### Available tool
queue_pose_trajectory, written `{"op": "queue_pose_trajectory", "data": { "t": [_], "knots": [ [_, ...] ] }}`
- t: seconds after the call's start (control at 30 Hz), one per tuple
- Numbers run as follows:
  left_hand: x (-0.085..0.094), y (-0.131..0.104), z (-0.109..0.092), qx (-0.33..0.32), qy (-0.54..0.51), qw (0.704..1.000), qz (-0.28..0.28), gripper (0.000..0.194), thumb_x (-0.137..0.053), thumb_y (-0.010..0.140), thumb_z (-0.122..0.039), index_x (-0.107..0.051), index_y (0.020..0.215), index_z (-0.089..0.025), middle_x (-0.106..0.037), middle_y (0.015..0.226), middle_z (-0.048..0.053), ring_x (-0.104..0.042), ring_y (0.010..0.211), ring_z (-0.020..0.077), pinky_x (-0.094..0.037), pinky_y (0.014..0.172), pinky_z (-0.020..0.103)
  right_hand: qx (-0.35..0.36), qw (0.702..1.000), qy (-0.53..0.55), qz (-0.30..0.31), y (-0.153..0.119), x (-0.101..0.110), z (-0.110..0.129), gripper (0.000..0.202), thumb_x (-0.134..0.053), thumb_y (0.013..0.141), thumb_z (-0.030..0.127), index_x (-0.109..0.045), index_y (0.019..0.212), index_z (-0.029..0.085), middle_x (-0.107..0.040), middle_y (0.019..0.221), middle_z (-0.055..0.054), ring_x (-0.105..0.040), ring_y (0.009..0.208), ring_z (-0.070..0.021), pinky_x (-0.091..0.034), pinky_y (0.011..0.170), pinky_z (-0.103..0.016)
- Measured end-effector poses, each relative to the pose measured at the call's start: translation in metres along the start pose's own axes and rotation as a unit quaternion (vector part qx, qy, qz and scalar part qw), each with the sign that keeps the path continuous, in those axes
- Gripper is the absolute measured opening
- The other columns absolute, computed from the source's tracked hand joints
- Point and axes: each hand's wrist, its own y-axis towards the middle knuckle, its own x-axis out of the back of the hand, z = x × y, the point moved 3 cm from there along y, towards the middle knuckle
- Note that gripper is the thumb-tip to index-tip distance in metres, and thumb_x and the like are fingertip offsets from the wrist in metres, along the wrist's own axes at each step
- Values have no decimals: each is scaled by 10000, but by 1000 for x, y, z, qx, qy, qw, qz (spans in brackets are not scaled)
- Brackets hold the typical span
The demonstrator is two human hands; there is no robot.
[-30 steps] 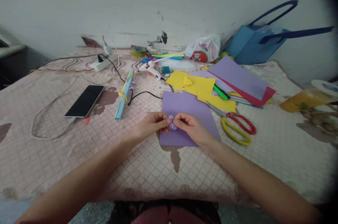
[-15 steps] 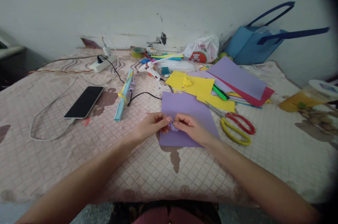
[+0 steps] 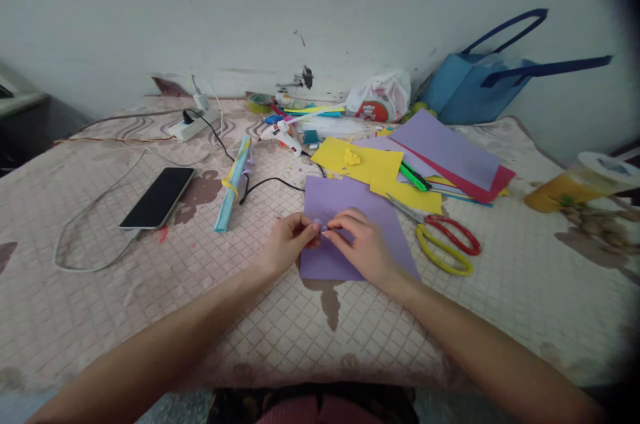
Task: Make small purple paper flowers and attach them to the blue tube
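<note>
Left hand (image 3: 289, 243) in the head view's got a small purple paper piece (image 3: 319, 227) pinched in its fingers, right hand (image 3: 366, 245) pinching at it too, just over the purple sheet (image 3: 356, 237), scissors (image 3: 447, 244) off to the right.

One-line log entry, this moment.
left hand: pinches small purple piece | right hand: fingers at same piece | under hands: purple sheet | beside sheet: scissors
</note>
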Motion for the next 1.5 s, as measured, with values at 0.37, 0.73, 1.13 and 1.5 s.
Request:
{"op": "queue_pose_trajectory", "data": {
  "t": [0.37, 0.73, 1.13, 1.5],
  "knots": [
    [-5, -2, -5, 39, -63, 996, 50, 338, -642, 751, -452, -569, 708, -124, -613, 610, -1, -582, 572, 99, -476, 613, 233, -169, 913, 338, 151, 3, -9, -17, 187, -608, 792, 308, -515, 689, 183, -483, 663, 32, -447, 645, -115, -350, 634, -262],
    [-3, -1, -5, 69, -101, 988, 93, 290, -709, 712, -360, -555, 750, -117, -616, 660, 1, -586, 610, 93, -457, 631, 234, -204, 868, 442, 96, 0, -18, -21, 200, -664, 760, 281, -527, 657, 179, -470, 637, 41, -418, 621, -110, -327, 628, -270],
    [-1, -2, -9, -31, -28, 998, 53, 275, -722, 686, -334, -568, 786, -129, -599, 730, 2, -560, 667, 105, -446, 649, 238, -192, 906, 373, 50, 0, -18, -21, 174, -645, 789, 313, -566, 699, 187, -478, 664, 35, -425, 660, -114, -320, 646, -259],
    [-2, -3, -12, -37, -14, 993, 113, 258, -596, 814, -375, -548, 773, -126, -594, 683, 4, -587, 640, 102, -470, 633, 230, -231, 801, 539, 120, 0, -22, -21, 170, -680, 747, 235, -547, 657, 178, -497, 633, 33, -444, 635, -120, -334, 663, -286]
  ]
}}
